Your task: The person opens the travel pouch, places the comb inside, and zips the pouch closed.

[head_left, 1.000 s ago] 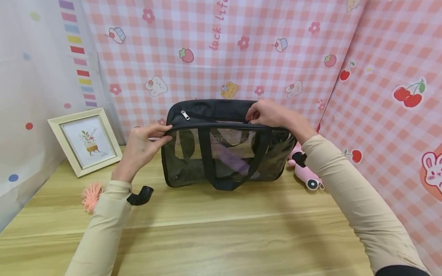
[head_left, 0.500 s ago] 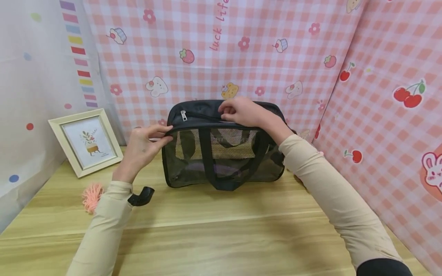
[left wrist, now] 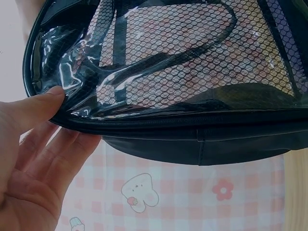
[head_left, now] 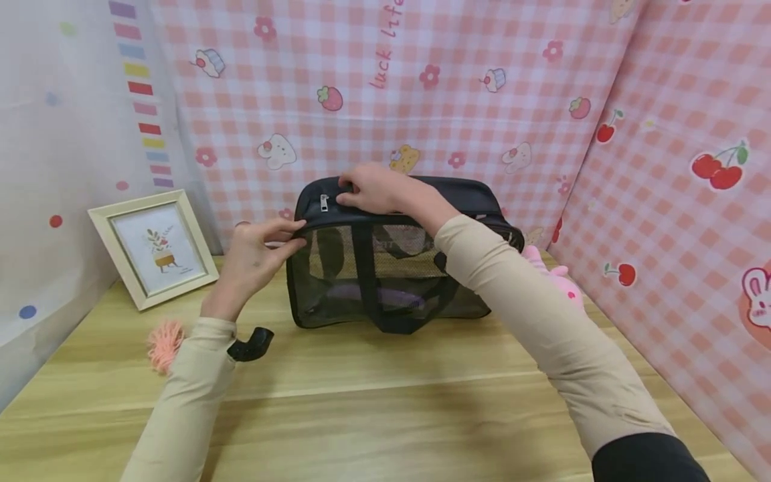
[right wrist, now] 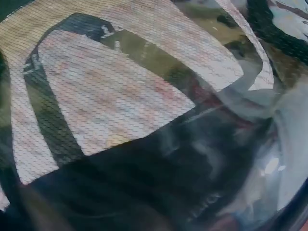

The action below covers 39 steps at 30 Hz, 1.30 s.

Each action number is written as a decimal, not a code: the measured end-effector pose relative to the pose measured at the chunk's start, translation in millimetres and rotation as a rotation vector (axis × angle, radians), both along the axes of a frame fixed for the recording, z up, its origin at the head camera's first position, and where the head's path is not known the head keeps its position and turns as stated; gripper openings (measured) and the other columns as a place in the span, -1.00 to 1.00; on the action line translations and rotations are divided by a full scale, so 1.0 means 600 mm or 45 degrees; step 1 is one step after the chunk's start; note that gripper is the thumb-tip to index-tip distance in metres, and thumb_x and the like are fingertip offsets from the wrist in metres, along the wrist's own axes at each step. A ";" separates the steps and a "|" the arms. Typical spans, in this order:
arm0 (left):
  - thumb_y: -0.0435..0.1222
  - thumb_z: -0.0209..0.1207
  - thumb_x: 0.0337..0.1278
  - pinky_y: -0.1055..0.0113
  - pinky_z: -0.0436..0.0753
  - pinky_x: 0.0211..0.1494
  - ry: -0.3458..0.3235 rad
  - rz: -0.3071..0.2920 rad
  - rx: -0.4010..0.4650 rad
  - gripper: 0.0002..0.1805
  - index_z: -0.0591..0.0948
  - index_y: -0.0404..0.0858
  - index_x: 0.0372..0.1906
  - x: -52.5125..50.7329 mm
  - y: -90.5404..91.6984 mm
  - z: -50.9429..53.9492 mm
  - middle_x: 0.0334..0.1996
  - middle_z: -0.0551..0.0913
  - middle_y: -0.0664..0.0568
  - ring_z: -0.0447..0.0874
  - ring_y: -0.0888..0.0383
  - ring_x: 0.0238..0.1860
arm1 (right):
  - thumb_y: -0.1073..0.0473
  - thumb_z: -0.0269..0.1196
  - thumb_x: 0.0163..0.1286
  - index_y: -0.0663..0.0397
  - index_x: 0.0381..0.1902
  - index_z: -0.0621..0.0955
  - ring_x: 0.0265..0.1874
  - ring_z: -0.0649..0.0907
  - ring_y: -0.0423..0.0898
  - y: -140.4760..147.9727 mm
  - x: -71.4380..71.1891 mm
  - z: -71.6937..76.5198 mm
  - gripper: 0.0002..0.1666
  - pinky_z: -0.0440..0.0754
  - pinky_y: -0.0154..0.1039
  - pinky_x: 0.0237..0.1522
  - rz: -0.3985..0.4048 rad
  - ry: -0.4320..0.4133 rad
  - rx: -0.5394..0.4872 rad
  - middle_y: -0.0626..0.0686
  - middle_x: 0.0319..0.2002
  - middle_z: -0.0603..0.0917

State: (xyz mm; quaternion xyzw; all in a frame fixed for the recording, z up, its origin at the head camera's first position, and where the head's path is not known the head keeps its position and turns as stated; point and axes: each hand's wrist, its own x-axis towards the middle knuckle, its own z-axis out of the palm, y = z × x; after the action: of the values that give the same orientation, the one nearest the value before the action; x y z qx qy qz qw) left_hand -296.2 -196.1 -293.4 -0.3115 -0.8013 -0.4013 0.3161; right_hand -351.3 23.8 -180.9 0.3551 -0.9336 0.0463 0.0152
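A black bag [head_left: 313, 294] with a see-through front, mesh back and black handles stands upright on the table. My left hand [head_left: 249, 261] pinches its upper left corner; in the left wrist view that hand [left wrist: 43, 149] has the thumb on the clear panel and the fingers behind the edge. Above the bag's top, my right hand [head_left: 382, 191] is bent with thumb and fingertips near the silver zipper pull [head_left: 324, 203]; whether they touch the fabric I cannot tell. A purple item [head_left: 391, 298] lies inside the bag. Blurred mesh and clear plastic fill the right wrist view.
On the left of the table [head_left: 337, 415] a framed picture [head_left: 141, 301] leans near the wall, with a pink yarn tassel [head_left: 164, 345] in front. A pink plush toy [head_left: 563, 284] sits right of the bag, partly behind my right forearm.
My right hand has moved left along the bag's top to near the zipper pull. The purple item, slanted a second ago, lies flat at the bag's bottom. My left hand keeps its pinch.
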 end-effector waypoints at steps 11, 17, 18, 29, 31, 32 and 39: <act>-0.46 0.34 0.01 0.39 0.66 -0.34 0.020 0.032 0.005 -0.70 0.71 -0.29 -0.08 0.006 0.000 -0.005 -0.23 0.72 -0.10 0.74 0.05 -0.33 | -0.02 0.01 0.51 0.10 -0.01 0.58 -0.25 0.55 -0.10 -0.061 0.000 0.023 -0.63 0.50 -0.24 -0.18 0.026 -0.050 0.235 0.04 -0.14 0.60; -0.44 0.35 0.02 0.30 0.68 -0.33 0.008 0.014 -0.002 -0.70 0.71 -0.27 -0.07 0.007 0.004 -0.003 -0.24 0.73 -0.09 0.74 0.08 -0.33 | -0.04 0.08 0.46 0.08 -0.10 0.59 -0.29 0.55 -0.12 -0.063 0.004 0.026 -0.67 0.50 -0.27 -0.21 0.090 -0.029 0.268 0.01 -0.21 0.60; -0.44 0.35 0.01 0.32 0.67 -0.34 0.010 0.015 -0.004 -0.70 0.71 -0.27 -0.07 0.007 0.003 -0.003 -0.25 0.73 -0.09 0.74 0.09 -0.33 | -0.03 0.09 0.46 0.08 -0.11 0.58 -0.30 0.55 -0.13 -0.063 0.005 0.026 -0.69 0.49 -0.28 -0.21 0.110 -0.015 0.266 0.00 -0.22 0.60; -0.48 0.34 0.00 0.49 0.64 -0.27 0.043 -0.018 0.029 -0.74 0.71 -0.34 -0.13 0.002 -0.004 -0.002 -0.19 0.72 -0.07 0.73 0.09 -0.30 | 0.14 0.11 0.46 0.10 -0.31 0.50 -0.43 0.42 -0.13 -0.095 0.023 0.038 -0.84 0.34 -0.32 -0.35 0.282 0.174 0.396 -0.01 -0.40 0.49; -0.49 0.34 0.00 0.48 0.64 -0.26 0.053 -0.023 0.031 -0.76 0.72 -0.34 -0.15 0.000 -0.004 0.000 -0.18 0.72 -0.07 0.73 0.09 -0.30 | 0.15 0.10 0.46 0.09 -0.28 0.52 -0.42 0.43 -0.14 -0.104 0.027 0.039 -0.86 0.35 -0.33 -0.35 0.280 0.178 0.434 -0.01 -0.38 0.51; -0.49 0.34 0.00 0.47 0.64 -0.26 0.054 -0.027 0.035 -0.78 0.72 -0.34 -0.17 -0.001 -0.003 0.001 -0.18 0.72 -0.06 0.73 0.09 -0.30 | 0.15 0.09 0.47 0.08 -0.26 0.53 -0.42 0.44 -0.14 -0.108 0.029 0.040 -0.86 0.36 -0.33 -0.35 0.275 0.180 0.462 -0.01 -0.37 0.52; -0.49 0.35 -0.01 0.37 0.67 -0.29 0.017 -0.018 0.038 -0.80 0.72 -0.34 -0.20 0.000 -0.001 -0.001 -0.23 0.72 -0.12 0.73 0.01 -0.30 | 0.30 -0.04 0.49 0.04 -0.21 0.51 -0.42 0.35 -0.15 -0.127 0.041 0.038 -0.83 0.29 -0.33 -0.34 0.200 0.163 0.669 -0.03 -0.35 0.45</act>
State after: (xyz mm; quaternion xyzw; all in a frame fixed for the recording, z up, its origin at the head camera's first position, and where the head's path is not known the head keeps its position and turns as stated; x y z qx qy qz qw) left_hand -296.2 -196.8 -294.2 -0.3152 -0.7908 -0.4133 0.3231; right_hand -326.8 -52.3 -158.3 0.4202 -0.8804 -0.2188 -0.0221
